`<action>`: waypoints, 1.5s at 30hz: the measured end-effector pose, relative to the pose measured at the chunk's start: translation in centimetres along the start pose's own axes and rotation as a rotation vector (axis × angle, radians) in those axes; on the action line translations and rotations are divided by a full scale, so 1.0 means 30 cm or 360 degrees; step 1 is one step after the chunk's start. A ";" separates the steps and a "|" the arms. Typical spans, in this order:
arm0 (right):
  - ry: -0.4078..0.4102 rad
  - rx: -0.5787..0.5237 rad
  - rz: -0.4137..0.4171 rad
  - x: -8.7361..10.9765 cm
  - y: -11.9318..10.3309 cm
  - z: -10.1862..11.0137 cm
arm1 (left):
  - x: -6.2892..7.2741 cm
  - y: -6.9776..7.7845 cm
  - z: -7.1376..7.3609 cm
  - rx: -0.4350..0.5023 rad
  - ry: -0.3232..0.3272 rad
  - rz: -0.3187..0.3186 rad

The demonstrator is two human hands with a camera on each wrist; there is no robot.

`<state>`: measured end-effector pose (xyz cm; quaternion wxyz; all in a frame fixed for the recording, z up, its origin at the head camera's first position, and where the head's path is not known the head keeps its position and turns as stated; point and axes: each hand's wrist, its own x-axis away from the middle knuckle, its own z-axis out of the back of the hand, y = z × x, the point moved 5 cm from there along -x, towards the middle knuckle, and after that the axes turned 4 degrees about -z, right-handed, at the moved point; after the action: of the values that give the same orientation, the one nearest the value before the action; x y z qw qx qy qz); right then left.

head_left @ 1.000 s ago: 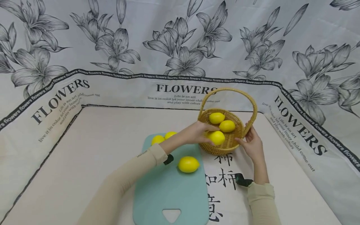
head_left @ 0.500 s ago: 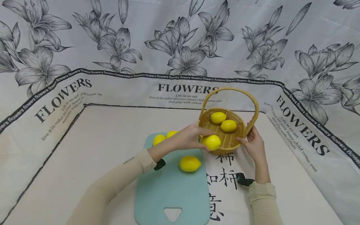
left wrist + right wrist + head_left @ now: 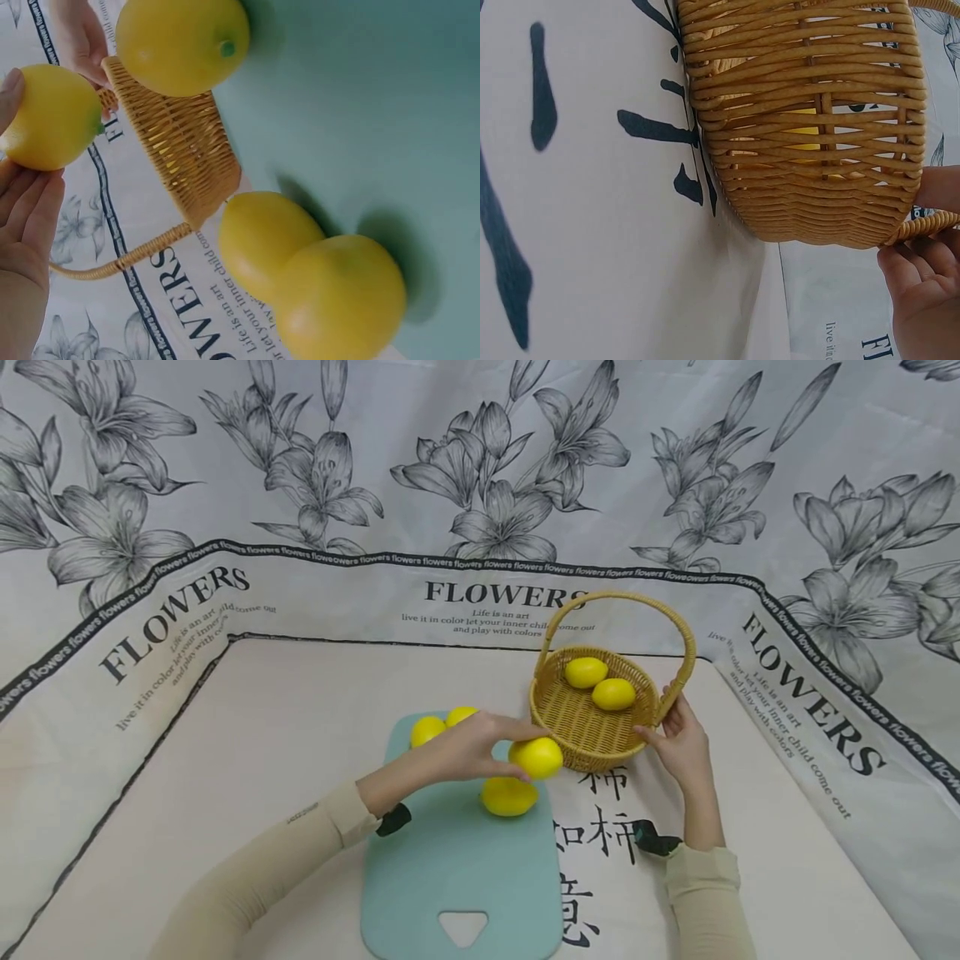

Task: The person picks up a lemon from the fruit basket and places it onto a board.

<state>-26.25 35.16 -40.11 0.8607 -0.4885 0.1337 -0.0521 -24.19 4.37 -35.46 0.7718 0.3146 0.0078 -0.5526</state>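
My left hand point(image 3: 472, 747) pinches a yellow lemon point(image 3: 536, 758) between thumb and fingers, held above the cutting board's right edge. In the left wrist view the held lemon point(image 3: 54, 118) shows a green tip. Just below it, another lemon point(image 3: 509, 797) lies on the light green cutting board point(image 3: 457, 860). Two more, one a lemon point(image 3: 427, 731), rest at the board's far end, partly behind my left wrist. My right hand point(image 3: 681, 739) grips the right rim of the wicker basket point(image 3: 592, 735) by its handle base. Two lemons point(image 3: 613, 694) lie inside the basket.
The basket's tall arched handle point(image 3: 622, 596) rises over its bowl. Black brush characters point(image 3: 577, 835) are printed on the white table cloth right of the board. A flower-printed curtain point(image 3: 495, 510) stands behind and around the table.
My left hand has moved left and toward me, taking the pinched lemon out of the basket and over the board. My right hand keeps its grip on the basket rim.
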 end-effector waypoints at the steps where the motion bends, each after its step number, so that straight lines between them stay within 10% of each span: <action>1: 0.0001 0.0005 -0.0006 -0.001 0.001 0.000 | 0.013 -0.001 0.002 -0.0013 0.0005 0.0006; 35: -0.0015 0.0001 -0.0016 0.003 -0.001 0.000 | 0.406 -0.070 0.043 -0.0041 0.0024 0.0352; 45: -0.0012 0.0013 -0.0028 -0.001 -0.005 -0.005 | 0.439 -0.097 0.021 -0.0037 -0.0035 0.0418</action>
<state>-26.33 34.95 -40.04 0.8628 -0.4862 0.1261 -0.0584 -21.77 -7.68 -41.08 0.8410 0.2978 -0.0356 -0.4502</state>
